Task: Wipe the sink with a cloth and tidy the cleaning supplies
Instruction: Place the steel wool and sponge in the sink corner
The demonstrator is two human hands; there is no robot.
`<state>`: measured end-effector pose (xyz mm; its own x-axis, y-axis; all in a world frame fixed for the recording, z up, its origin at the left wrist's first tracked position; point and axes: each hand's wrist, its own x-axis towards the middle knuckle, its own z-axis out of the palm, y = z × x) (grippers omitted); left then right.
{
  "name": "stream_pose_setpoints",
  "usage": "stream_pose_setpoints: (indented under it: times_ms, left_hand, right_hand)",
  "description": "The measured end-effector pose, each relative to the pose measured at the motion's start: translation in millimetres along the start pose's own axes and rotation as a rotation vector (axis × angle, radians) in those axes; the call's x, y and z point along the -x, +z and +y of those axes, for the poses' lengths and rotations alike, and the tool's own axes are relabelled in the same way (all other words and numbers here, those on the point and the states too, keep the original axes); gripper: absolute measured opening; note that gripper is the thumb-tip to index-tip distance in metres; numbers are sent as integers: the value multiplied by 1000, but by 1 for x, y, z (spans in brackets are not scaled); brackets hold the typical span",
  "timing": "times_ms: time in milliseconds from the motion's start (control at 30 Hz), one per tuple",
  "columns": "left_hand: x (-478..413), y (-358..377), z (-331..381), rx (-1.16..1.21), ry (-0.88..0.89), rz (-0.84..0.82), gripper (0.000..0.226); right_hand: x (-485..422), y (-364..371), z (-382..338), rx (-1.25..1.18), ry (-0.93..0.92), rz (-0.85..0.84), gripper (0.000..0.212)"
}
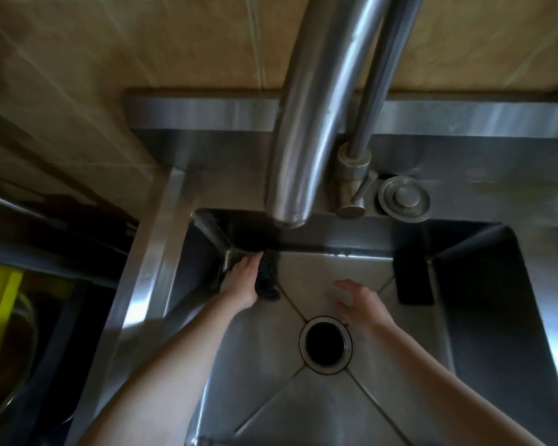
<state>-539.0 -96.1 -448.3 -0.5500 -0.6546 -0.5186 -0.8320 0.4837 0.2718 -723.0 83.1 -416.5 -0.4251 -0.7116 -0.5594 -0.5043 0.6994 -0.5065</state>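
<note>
Kitchen. I'm leaning over a stainless sink (149, 252): one square basin, its creased floor sloping to a round drain (325, 345). A tall curved faucet (303, 140) stands on the back deck with a side lever (361, 191) and a round metal cap (404, 198) beside it. Beige tiled wall (110, 59) behind as backsplash.

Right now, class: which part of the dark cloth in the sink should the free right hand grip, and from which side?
Probably the near end of the cloth, from the right: it lies bunched in a strip on the sink floor, the left hand covers its left edge, and its right side is bare.
</note>
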Motion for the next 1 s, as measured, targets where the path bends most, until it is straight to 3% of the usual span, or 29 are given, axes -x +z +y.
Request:
stream_pose_setpoints:
  times_ms: [200, 300, 633, 1000]
  left_hand:
    - [-29, 3, -2, -238, 96, 36, 80]
    - [-35, 3, -2, -350, 150, -25, 80]
    - [-35, 12, -5, -383, 168, -241, 101]
    - [-25, 21, -5, -510, 168, -189, 109]
  right_hand:
    - [-21, -1, 10, -14, -52, 13, 46]
    - [-23, -2, 18, -75, -57, 67, 43]
    - [-14, 2, 56, -210, 55, 77, 37]
    - [-9, 14, 87, -294, 97, 120, 31]
